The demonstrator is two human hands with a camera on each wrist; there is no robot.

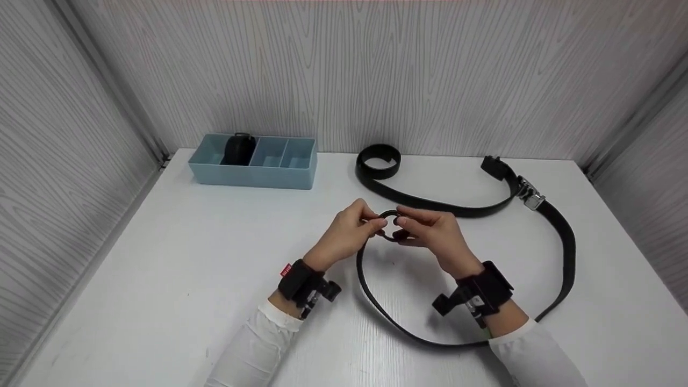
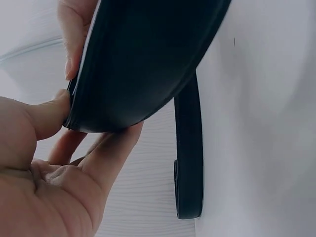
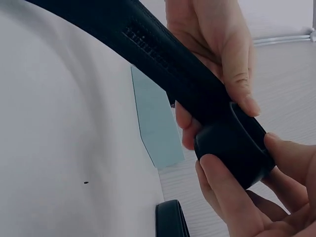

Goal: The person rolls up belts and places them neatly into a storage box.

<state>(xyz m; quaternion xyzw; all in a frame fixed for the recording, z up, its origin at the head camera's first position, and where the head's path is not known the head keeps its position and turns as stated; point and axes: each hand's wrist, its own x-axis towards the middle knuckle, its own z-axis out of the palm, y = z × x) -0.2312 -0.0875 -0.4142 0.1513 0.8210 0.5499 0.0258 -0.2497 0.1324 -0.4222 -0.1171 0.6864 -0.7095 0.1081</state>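
A black belt (image 1: 414, 337) curves over the table, its near end wound into a small coil (image 3: 232, 148) held up between both hands. My left hand (image 1: 346, 231) pinches the coil's left side and the strap where it leaves the roll, thumb on one edge and fingers beneath. From the right, my right hand (image 1: 438, 236) grips the coil between thumb and fingertips. In the right wrist view, stamped lettering shows on the strap above the roll. A silver buckle (image 1: 531, 194) lies at the right, where this strap meets a second black belt (image 1: 457, 210).
The second belt ends in a loose coil (image 1: 379, 161) near the back wall and a black end piece (image 1: 494, 167) at right. At back left stands a blue divided box (image 1: 252, 176) with a rolled black belt (image 1: 239, 149) in its left compartment.
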